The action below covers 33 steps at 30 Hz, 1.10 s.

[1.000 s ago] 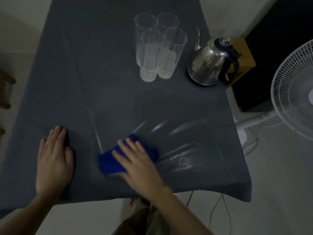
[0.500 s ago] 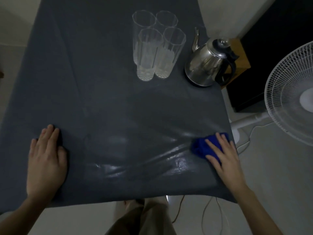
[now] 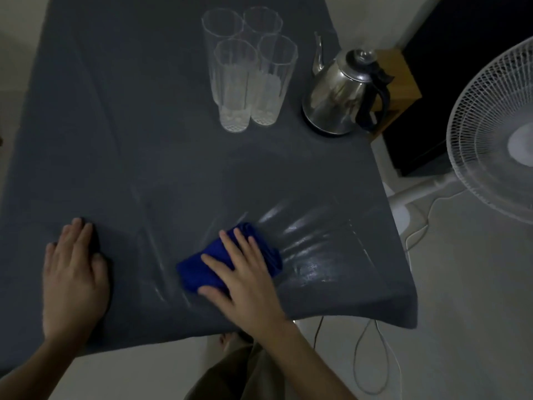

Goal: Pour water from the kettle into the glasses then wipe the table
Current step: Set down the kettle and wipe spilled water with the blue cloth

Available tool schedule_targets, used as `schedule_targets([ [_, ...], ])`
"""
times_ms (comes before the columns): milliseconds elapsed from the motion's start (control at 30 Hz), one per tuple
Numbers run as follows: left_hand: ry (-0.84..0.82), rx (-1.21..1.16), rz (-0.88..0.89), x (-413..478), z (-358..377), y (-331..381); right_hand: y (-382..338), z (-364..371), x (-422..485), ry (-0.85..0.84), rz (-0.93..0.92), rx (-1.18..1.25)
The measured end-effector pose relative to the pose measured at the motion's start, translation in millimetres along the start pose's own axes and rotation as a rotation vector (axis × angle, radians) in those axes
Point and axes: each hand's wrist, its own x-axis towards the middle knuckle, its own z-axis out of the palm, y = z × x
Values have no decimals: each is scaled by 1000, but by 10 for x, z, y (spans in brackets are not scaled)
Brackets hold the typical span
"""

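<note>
Head view: nearest the body, at about seven o'clock, the left hand (image 3: 73, 280) lies flat with its fingers spread and loosely together, palm down on the dark table (image 3: 161, 157), holding nothing and seemingly pinning the covering in place. Just to its right, at about six o'clock, the right hand (image 3: 245, 281) presses palm down with fingers splayed open over a bunched blue cloth (image 3: 202, 271); it pushes the cloth flat and does not pinch it. The cloth's long axis runs from roughly eight o'clock to two o'clock, and it sticks out beyond the fingertips on both sides. Shiny wet streaks (image 3: 311, 249) lie immediately beside the cloth toward three o'clock, running out to the table's right edge, so the next sweep probably goes rightward, and the right hand is the nearer one. Farther off, at about twelve o'clock, four tall glasses (image 3: 249, 79) stand upright in a tight cluster, the two nearer ones appearing partly filled. The steel kettle (image 3: 343, 96) sits upright at one o'clock, near the glasses but apart from them, its spout pointing away. Pouring looks finished; wiping is under way.
</note>
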Motion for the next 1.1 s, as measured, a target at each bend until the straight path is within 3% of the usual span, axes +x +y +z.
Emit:
schedule_targets([
  [100, -8, 30, 15, 8, 33, -35, 10, 11, -130, 31, 49, 15],
  [233, -6, 18, 6, 10, 21, -10, 648, -139, -554, 97, 48, -137],
  [300, -3, -11, -1, -4, -6, 14, 1087, -332, -819, 95, 172, -223],
  [400, 5, -28, -9, -20, -21, 37, 1574, -681, -1049, 39, 496, -243],
  [467, 1, -28, -11, -19, -27, 40, 1710, -771, -1030, 16, 531, -200],
  [600, -2, -32, -20, -29, -64, 65, 1575, -716, -803, 16, 383, -124],
  [933, -2, -21, -16, -13, 4, -11, 0, 70, 123, -109, -146, -157],
  [1100, 7, -49, -25, -28, -59, 83, 425, -65, -12, -98, -243, -226],
])
